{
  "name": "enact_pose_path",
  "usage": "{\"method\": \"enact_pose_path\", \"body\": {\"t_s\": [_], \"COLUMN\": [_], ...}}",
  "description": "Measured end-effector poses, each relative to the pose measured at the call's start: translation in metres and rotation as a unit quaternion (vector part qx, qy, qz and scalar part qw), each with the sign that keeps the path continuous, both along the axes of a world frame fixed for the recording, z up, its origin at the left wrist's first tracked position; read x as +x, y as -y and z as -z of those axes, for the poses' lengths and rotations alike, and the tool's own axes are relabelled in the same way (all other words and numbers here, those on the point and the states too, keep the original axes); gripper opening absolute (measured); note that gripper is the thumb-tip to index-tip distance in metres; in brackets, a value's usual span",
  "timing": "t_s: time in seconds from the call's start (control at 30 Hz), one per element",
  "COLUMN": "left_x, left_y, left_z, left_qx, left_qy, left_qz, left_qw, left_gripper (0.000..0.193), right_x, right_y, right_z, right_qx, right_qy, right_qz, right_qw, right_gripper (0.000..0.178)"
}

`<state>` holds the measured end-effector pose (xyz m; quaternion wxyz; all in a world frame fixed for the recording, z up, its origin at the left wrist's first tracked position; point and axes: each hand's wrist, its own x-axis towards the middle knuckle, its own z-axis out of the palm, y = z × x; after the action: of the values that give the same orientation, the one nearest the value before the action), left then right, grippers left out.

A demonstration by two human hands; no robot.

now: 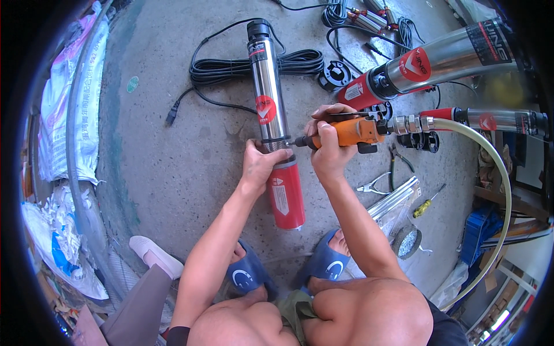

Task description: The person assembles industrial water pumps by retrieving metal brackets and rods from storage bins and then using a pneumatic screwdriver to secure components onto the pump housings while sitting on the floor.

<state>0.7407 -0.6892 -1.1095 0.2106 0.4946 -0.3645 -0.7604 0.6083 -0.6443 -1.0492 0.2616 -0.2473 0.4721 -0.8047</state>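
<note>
A long submersible pump (267,81), steel above and red below, lies on the concrete floor in front of me. My left hand (258,166) is closed round it at the joint, the thumb across the mesh band (278,147) above the red part. My right hand (333,151) grips an orange air screwdriver (348,132), whose bit points left at that mesh band. The bit's tip is close to a screw spot there; whether it is seated I cannot tell. A pale air hose (490,150) runs from the tool's metal coupling to the right and down.
Coiled black cable (231,68) lies beside the pump. Other pumps (427,63) rest at right. Pliers (375,185), steel strips (395,199), a yellow screwdriver (424,207) and a dish of screws (407,240) are near my right arm. Another person's shoe (154,255) is at left, by white sacks (75,104).
</note>
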Motion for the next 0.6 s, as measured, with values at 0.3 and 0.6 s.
{"method": "enact_pose_path", "body": {"t_s": [0.3, 0.6], "left_x": [0.0, 0.0], "left_y": [0.0, -0.001], "left_z": [0.003, -0.001], "left_qx": [-0.014, -0.018], "left_qy": [-0.002, -0.001], "left_qz": [-0.004, -0.003], "left_qw": [1.0, 1.0], "left_gripper": [0.07, 0.069], "right_x": [-0.001, 0.0], "right_y": [0.0, 0.0], "right_z": [0.002, 0.003], "right_qx": [0.0, -0.003], "right_qy": [0.005, -0.003], "right_qz": [-0.005, 0.0], "right_qw": [1.0, 1.0], "right_gripper": [0.026, 0.026]}}
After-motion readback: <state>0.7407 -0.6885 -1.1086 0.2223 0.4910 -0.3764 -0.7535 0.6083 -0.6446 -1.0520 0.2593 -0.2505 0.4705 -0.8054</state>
